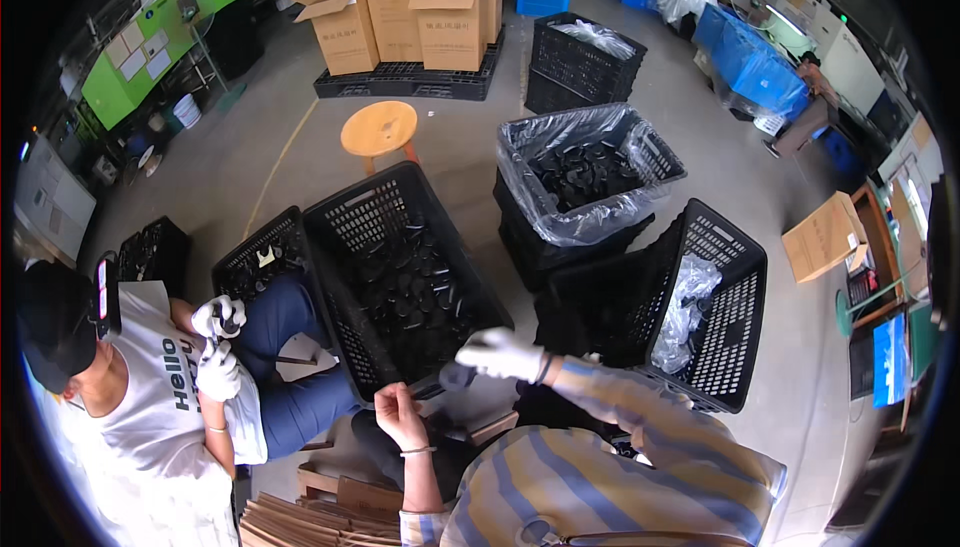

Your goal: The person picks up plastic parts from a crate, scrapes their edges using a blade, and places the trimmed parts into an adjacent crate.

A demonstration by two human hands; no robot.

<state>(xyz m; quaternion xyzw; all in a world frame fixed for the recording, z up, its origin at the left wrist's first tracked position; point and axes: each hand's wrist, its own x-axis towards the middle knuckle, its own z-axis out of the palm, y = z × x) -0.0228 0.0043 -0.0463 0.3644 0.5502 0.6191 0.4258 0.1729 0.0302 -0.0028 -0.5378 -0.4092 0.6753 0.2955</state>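
My right hand [503,355], in a white glove, is smeared by motion. At its fingertips is a dark rounded plastic part [457,377], which the hand grips over the near edge of a black crate. My left hand [402,417] is bare, with a bracelet at the wrist. Its fingers are curled together, and whatever they may hold is hidden. Just beyond both hands a tilted black crate [340,215] holds many small black parts [410,287]. My striped sleeve [620,402] reaches in from the lower right.
On my left sits a co-worker [165,387] in white gloves, handling a small dark part. A plastic-lined crate [515,162] and a tilted crate [735,297] stand to the right. Farther off are a wooden stool [379,128] and cartons [400,22]. Flat cardboard [290,524] lies below.
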